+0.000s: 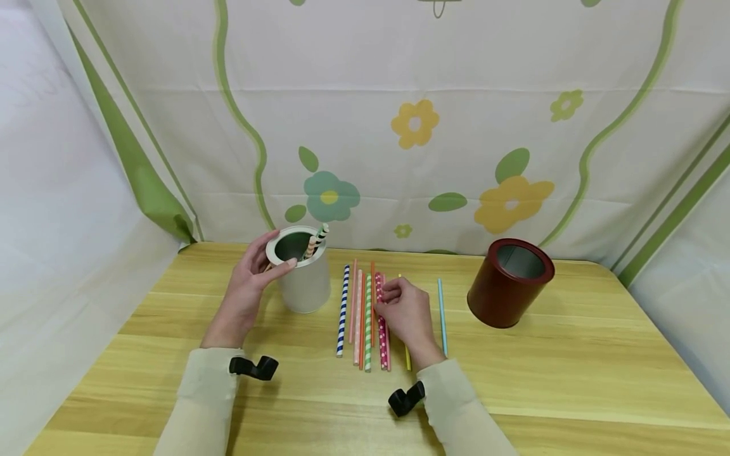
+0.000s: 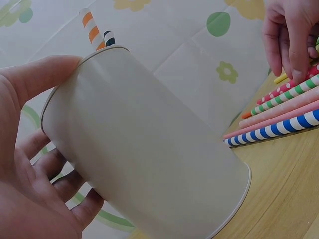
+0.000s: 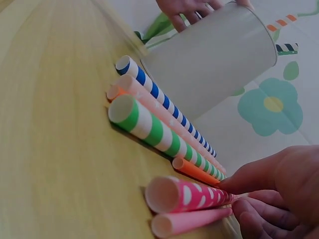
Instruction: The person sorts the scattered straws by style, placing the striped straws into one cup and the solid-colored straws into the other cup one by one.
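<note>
My left hand [image 1: 245, 288] holds a white can [image 1: 305, 285] by its upper side, thumb at the rim and fingers around the far left wall. Inside the can stand an orange-striped straw [image 2: 92, 30] and a black-striped straw [image 3: 287, 48]. On the table to its right lies a row of paper straws. There my right hand [image 1: 407, 310] pinches a pink polka-dot straw [image 3: 199, 195] between thumb and fingers. Beside that straw are a plain pink straw [image 3: 189, 222], an orange straw [image 3: 194, 172] and a green-striped straw [image 1: 368, 329].
A blue-striped straw [image 1: 343, 310] lies at the row's left end, nearest the white can. Right of the row are a yellow straw [image 1: 408, 360], partly under my right hand, and a light blue straw [image 1: 442, 316]. A dark red can [image 1: 502, 291] stands farther right. A patterned curtain [image 1: 365, 126] hangs behind the table.
</note>
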Action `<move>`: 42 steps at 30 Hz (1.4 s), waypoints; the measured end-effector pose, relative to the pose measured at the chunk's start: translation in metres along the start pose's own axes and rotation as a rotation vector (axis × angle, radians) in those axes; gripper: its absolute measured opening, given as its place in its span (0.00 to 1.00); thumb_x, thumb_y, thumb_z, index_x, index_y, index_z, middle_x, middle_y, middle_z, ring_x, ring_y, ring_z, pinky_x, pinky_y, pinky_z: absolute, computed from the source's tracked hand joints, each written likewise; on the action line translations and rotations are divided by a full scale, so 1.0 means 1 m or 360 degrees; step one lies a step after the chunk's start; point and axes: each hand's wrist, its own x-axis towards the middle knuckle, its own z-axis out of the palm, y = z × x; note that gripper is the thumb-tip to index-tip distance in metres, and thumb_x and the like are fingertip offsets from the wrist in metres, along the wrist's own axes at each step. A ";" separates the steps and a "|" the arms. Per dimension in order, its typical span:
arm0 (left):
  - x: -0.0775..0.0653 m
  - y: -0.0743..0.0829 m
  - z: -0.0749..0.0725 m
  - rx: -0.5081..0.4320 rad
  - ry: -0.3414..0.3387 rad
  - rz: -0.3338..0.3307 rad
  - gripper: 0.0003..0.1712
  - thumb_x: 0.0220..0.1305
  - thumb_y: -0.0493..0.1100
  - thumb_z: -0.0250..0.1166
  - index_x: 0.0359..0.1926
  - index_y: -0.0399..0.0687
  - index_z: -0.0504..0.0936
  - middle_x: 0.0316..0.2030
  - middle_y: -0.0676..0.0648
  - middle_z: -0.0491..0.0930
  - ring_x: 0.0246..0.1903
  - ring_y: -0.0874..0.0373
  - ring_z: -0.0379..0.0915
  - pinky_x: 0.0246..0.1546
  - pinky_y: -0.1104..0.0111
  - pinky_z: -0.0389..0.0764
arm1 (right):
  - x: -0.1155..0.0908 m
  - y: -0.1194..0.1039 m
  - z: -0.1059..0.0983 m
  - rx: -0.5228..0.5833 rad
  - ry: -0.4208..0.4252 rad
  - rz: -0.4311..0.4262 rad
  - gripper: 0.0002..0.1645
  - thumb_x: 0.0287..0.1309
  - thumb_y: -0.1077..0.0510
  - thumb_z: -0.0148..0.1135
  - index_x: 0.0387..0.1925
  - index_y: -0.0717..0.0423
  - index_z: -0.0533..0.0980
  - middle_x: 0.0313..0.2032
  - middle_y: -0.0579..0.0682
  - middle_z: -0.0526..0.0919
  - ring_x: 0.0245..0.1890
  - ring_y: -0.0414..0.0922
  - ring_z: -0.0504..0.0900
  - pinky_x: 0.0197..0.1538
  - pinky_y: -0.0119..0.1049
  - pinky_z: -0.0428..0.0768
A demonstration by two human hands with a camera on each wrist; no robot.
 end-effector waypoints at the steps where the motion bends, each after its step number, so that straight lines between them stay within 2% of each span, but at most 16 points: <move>1: 0.000 0.000 0.000 0.0002 -0.0001 -0.0001 0.46 0.73 0.41 0.72 0.84 0.61 0.60 0.83 0.48 0.62 0.78 0.54 0.59 0.83 0.51 0.54 | 0.000 -0.001 0.001 -0.0008 0.0000 -0.0003 0.18 0.57 0.65 0.79 0.49 0.57 0.84 0.40 0.51 0.89 0.35 0.44 0.86 0.41 0.38 0.88; 7: -0.002 0.002 0.001 0.0006 0.0002 -0.0005 0.46 0.73 0.41 0.71 0.84 0.61 0.60 0.83 0.48 0.62 0.78 0.54 0.59 0.83 0.51 0.54 | -0.001 -0.002 0.003 -0.0054 0.0005 -0.0056 0.18 0.55 0.65 0.79 0.48 0.59 0.84 0.38 0.51 0.89 0.35 0.43 0.86 0.41 0.39 0.88; 26: -0.001 0.000 0.000 0.0008 -0.0001 0.0006 0.45 0.73 0.41 0.71 0.84 0.61 0.60 0.83 0.48 0.62 0.80 0.53 0.57 0.83 0.50 0.52 | -0.002 -0.005 0.007 -0.0186 -0.0002 -0.0052 0.15 0.56 0.63 0.78 0.45 0.56 0.83 0.36 0.48 0.87 0.34 0.44 0.84 0.40 0.39 0.86; 37: -0.001 0.000 0.001 0.0011 -0.0006 -0.0005 0.45 0.73 0.42 0.71 0.84 0.64 0.61 0.83 0.47 0.62 0.79 0.53 0.57 0.83 0.49 0.53 | -0.003 -0.006 0.007 -0.0290 0.0013 -0.0141 0.12 0.58 0.62 0.77 0.41 0.57 0.83 0.32 0.47 0.85 0.31 0.43 0.81 0.36 0.36 0.81; 42: -0.001 0.000 0.001 0.0008 -0.0004 0.0000 0.45 0.74 0.41 0.71 0.84 0.63 0.60 0.83 0.47 0.62 0.79 0.53 0.57 0.83 0.50 0.53 | -0.004 -0.007 0.008 -0.0269 -0.0009 -0.0124 0.11 0.60 0.62 0.76 0.42 0.57 0.82 0.32 0.48 0.84 0.29 0.43 0.80 0.32 0.35 0.80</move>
